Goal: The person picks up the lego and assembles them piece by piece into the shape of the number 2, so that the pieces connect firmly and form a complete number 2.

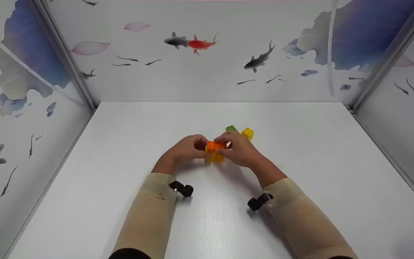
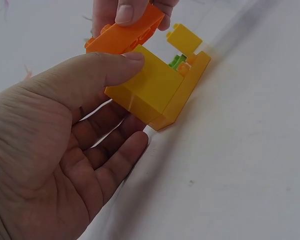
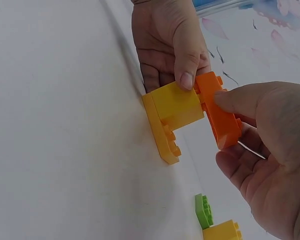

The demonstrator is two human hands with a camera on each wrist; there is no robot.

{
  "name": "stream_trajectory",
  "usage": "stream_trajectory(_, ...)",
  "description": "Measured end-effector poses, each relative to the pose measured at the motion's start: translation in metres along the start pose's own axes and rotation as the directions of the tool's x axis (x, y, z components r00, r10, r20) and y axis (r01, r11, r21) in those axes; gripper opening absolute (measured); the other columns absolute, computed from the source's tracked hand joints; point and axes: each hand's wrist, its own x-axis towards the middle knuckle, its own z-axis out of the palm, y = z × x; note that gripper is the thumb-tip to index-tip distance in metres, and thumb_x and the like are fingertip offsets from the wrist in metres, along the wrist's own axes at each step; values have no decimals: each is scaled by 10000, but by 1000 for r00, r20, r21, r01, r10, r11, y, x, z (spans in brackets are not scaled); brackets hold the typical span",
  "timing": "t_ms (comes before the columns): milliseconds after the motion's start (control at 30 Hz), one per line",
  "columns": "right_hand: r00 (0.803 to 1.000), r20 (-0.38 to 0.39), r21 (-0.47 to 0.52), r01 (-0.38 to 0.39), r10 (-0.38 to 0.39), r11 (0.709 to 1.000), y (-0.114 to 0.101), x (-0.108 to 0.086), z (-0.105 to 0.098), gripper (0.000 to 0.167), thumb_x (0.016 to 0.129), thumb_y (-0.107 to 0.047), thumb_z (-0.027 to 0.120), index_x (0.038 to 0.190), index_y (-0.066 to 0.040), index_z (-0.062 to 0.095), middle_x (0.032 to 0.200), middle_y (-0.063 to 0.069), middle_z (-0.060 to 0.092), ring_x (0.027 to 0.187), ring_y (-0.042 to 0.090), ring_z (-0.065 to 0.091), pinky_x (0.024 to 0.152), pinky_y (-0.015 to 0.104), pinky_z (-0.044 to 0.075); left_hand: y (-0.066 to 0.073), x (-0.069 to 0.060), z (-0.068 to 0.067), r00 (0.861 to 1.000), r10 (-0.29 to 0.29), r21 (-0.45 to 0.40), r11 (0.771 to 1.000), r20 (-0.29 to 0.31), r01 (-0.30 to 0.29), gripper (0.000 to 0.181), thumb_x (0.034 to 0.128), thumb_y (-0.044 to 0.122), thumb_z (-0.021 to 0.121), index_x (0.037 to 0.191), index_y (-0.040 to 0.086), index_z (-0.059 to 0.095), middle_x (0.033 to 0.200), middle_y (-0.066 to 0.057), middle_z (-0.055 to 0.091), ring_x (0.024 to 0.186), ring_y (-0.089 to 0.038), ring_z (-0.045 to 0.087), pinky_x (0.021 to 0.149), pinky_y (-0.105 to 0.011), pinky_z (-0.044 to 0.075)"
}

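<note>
Low over the white table, my left hand (image 1: 189,148) grips a tall yellow block (image 2: 155,82) between thumb and fingers. That block stands on one end of a long yellow-orange brick (image 3: 160,135), whose studs show at the other end. My right hand (image 1: 241,149) pinches an orange brick (image 3: 220,112) between thumb and fingers. The orange brick is at the studded top of the yellow block, tilted to it. One end is close against the block's studs; whether they are joined I cannot tell.
Behind my right hand, a loose yellow brick (image 1: 248,133) and a green brick (image 3: 203,211) lie on the white table (image 1: 300,144). White panels (image 1: 207,79) printed with fish and petals close off the back and both sides.
</note>
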Motion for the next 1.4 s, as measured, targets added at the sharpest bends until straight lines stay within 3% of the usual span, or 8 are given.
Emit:
stream_trajectory(533, 1000, 5, -12, -26, 26, 1000, -2, -1, 5, 336, 1009, -194, 761, 1345, -182, 745, 1267, -11, 671, 1127, 200, 621, 1036, 399, 569, -1, 0, 0, 1000, 20, 20, 1000, 2, -20, 316, 914, 313, 848, 1165, 208, 686, 1224, 4, 715, 1140, -224, 635, 1099, -429, 532)
stream_trajectory(933, 1000, 10, -40, -22, 23, 999, -3, 1, 5, 339, 1002, -261, 776, 1338, -224, 759, 1243, -34, 677, 1124, 185, 622, 1031, 393, 576, 6, -4, -3, 997, 69, -107, 992, -43, -73, 356, 916, 454, 842, 1182, 245, 731, 1235, 8, 738, 1179, -208, 677, 1069, -392, 562)
stream_trajectory(1400, 1000, 18, -38, -3, 4, 999, -1, 1, 4, 339, 1002, -277, 777, 1336, -223, 755, 1257, -42, 671, 1138, 177, 605, 1037, 391, 570, 5, -5, -4, 994, 91, -74, 993, -61, -96, 314, 916, 403, 860, 1151, 240, 732, 1218, 15, 731, 1141, -202, 674, 1059, -392, 553)
